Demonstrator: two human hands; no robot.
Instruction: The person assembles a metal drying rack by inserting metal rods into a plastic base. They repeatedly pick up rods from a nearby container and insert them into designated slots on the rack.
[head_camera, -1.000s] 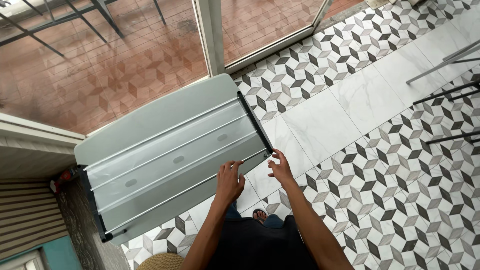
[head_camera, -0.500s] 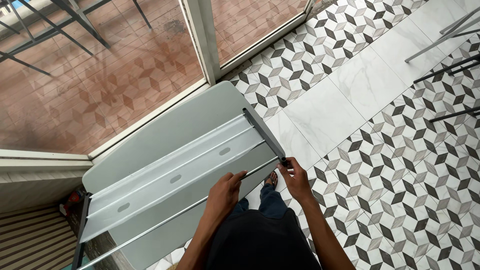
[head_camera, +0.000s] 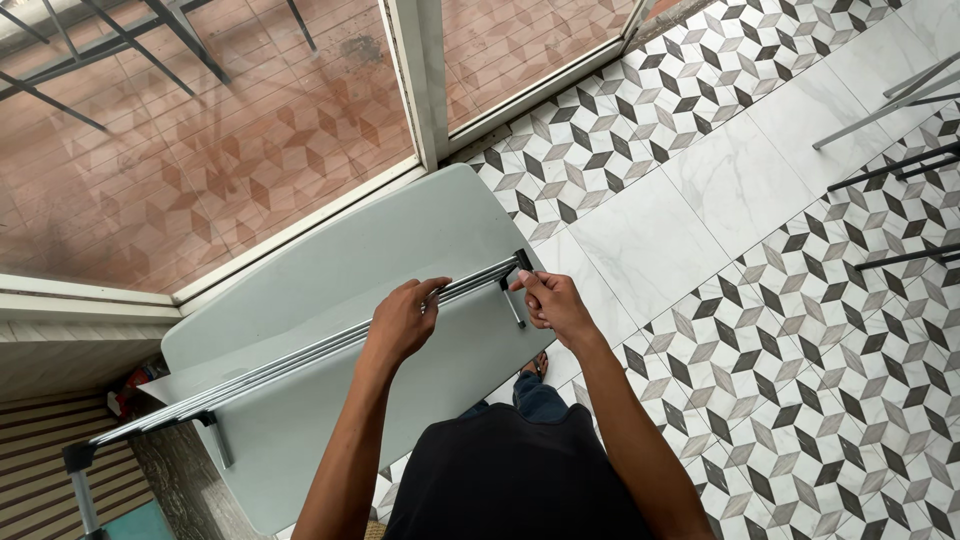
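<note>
A folding table (head_camera: 400, 290) is being raised on its edge, its grey top turned away from the person; the metal leg frame (head_camera: 330, 345) is folded flat against it (this is judged as the folding step). The left hand (head_camera: 400, 325) is closed on the frame bars; the right hand (head_camera: 552, 305) pinches the frame's corner with narrow fingers. Next, a firm grip is needed to lift it; beyond lie the patterned floor (head_camera: 800, 300) and the glass door (head_camera: 420, 70).

Bright, even daylight via glass door (head_camera: 300, 140); soft shadows, sharp focus, slight wide-angle edge distortion.
</note>
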